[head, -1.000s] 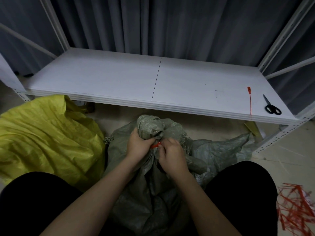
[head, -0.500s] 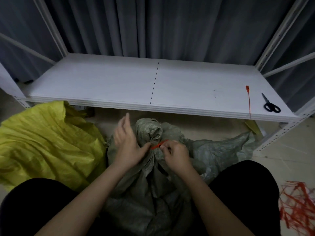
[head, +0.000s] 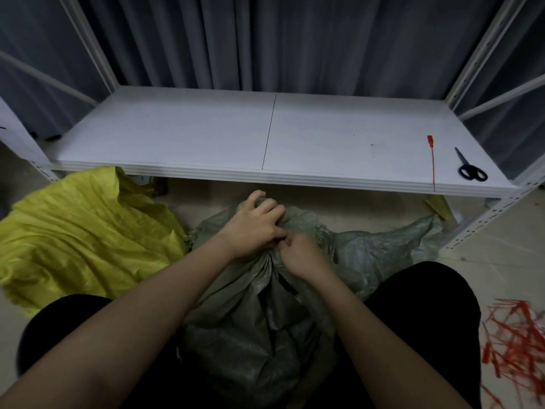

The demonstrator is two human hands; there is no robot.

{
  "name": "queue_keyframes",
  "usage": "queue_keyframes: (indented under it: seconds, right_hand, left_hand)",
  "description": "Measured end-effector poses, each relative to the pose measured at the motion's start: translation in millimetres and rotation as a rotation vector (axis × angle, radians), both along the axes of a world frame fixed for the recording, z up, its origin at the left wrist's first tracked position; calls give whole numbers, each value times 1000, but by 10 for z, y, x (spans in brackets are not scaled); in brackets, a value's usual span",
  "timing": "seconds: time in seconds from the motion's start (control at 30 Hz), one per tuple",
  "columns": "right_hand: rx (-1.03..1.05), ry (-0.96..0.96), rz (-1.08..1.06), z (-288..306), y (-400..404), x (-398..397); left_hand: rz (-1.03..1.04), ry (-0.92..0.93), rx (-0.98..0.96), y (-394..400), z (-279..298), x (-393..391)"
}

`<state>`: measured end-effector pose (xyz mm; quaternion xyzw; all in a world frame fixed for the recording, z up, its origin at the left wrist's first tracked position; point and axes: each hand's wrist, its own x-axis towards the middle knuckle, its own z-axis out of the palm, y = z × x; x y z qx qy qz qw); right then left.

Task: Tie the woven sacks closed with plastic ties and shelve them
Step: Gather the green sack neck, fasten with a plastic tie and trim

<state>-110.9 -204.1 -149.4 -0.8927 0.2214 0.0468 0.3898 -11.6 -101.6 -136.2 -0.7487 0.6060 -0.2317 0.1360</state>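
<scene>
From where I watch, my left hand lies over the bunched neck of the grey-green woven sack, its fingers curled round the gathered cloth and gripping it. My right hand sits just beside it, touching it at the thumb side, with its fingers curled in against the same neck; it seems to pinch something there, but I cannot make out what, since the hands hide the spot between them. The sack stands on the floor between my two dark-clad knees, its body crumpled and its loose cloth spilling toward the right. To the left of it, touching or nearly touching its edge, lies a yellow woven sack, also on the floor and partly tucked under the front edge of the shelf. The white shelf runs across the view ahead of me, made of two boards that meet at a dark seam near the middle. On its right board lies one red plastic tie, stretched straight from back to front with its tip at the front edge, and just to the right of it a pair of black-handled scissors, blades pointing back. On the floor by my right knee is a loose heap of red plastic ties. Dark curtains hang behind the shelf frame.
</scene>
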Motion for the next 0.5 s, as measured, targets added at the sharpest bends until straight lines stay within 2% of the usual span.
queue_keyframes:
  seconds: [0.1,0.2,0.23,0.3,0.5]
  right_hand:
    - [149,166,41,102,-10,68]
    - [606,318,-90,112,-44,23]
    - [696,320,-117,78,-31,5]
    - [727,269,-176,15,28,-23]
    - [599,-33,-261,-74,151,-103]
  left_hand:
    - [12,74,-49,47,-18,16]
    - [37,167,-88,104,-50,-32]
    - [39,179,-91,116,-62,-48]
    - [45,155,-60,133,-86,-65]
    - [69,52,7,170,-129,-59]
